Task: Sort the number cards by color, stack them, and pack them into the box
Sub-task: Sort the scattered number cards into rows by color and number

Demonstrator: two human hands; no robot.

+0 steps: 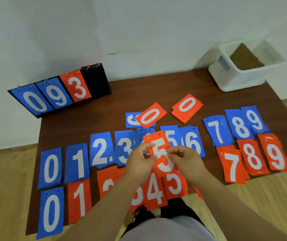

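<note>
Both hands held one red card (162,153) marked 5 above the table (156,87): the left hand (140,160) pinched its left edge, the right hand (182,160) its right edge. Blue and red number cards lay in rows beneath. The white box (243,77) stood open at the far right corner, well apart.

red 5 card (157,140) tilted, white box (240,80) open

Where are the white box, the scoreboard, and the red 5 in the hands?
white box (243,79): head view, on its front wall.
scoreboard (95,80): head view, on its bare black panel.
red 5 card (165,165): head view, on the white digit's lower curve.
</note>
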